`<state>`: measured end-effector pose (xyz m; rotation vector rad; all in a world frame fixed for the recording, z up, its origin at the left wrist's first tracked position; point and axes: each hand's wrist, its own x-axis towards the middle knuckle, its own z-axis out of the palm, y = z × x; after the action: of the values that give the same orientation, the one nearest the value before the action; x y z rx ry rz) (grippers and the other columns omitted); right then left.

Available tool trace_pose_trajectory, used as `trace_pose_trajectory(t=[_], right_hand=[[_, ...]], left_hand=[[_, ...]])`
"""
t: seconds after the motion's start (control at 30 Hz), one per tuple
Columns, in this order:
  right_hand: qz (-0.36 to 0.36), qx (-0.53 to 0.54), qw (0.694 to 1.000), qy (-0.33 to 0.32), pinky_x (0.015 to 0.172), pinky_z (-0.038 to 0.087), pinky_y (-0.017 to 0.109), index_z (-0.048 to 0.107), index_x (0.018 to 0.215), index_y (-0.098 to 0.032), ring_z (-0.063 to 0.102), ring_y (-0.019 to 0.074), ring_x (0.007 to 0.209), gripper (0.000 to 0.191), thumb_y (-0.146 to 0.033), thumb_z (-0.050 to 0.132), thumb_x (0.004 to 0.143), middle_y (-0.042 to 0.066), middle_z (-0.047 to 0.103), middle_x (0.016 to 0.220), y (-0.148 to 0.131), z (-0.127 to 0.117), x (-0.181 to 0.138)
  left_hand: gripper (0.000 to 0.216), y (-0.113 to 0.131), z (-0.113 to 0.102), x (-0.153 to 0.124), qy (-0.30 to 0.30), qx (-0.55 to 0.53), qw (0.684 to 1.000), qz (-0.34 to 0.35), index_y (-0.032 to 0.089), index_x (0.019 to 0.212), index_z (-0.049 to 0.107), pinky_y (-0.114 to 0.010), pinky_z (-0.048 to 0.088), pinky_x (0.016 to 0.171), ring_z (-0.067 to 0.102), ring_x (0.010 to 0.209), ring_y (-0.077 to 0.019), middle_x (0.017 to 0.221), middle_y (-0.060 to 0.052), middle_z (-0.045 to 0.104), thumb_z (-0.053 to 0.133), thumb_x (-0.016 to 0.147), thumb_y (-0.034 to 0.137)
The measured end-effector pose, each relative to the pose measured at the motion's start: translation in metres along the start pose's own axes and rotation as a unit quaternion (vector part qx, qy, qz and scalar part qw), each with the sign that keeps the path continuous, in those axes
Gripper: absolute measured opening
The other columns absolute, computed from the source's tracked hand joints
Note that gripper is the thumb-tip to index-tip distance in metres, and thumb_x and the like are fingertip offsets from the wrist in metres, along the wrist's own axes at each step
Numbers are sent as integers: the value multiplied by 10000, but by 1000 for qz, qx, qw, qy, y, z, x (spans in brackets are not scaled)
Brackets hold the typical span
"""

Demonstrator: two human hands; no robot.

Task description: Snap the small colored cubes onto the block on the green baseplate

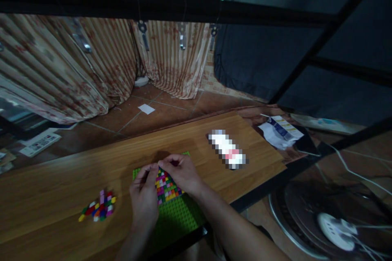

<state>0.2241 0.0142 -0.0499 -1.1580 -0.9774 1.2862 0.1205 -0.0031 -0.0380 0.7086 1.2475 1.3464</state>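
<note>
A green studded baseplate (179,216) lies on the wooden table, close to its near edge. Small coloured toy bricks (167,185) cover part of it in a dense, many-coloured patch. Over the patch's far side, my left hand (145,185) and my right hand (182,171) meet at the fingertips. Both have thumb and fingers pinched together; whatever lies between them is too small or hidden to name. My hands and wrists cover portions of the plate. To the left, a loose pile of small bricks (101,206) rests on the tabletop.
A blurred-out phone-like object (226,149) lies on the table (49,195) to the right. A dark metal bar (171,8) with hanging hooks crosses above. Papers and a box (283,130) sit beyond the table's right end. A white power strip (335,230) with cables is lower right.
</note>
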Motion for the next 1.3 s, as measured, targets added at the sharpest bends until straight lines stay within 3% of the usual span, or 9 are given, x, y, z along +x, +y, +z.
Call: trace_pose_trajectory(t=[0.4,0.7,1.3], right_hand=[[0,-15,1000,-2,579,426,259,714,693,-191,557,119,560,247,-435,724,731,-13,664,635,-2,0,-1],[-3,-34,999,11,519,371,231,646,617,-176,477,90,509,296,-426,663,774,-43,572,546,-8,0,-2],[-17,-41,999,8,547,402,235,687,663,-181,527,102,541,266,-421,669,776,-26,629,591,-3,-1,-1]], left_hand=[[254,-1,-1,1,5,7,1000,8,191,741,681,-252,503,629,646,663,-158,706,22,682,793,618,384],[305,-1,2,0,11,-16,1000,-20,184,759,680,-255,507,580,631,589,-145,668,29,669,819,577,387],[288,-3,1,2,4,-22,1000,-15,187,751,678,-243,492,585,614,580,-127,663,33,668,814,606,394]])
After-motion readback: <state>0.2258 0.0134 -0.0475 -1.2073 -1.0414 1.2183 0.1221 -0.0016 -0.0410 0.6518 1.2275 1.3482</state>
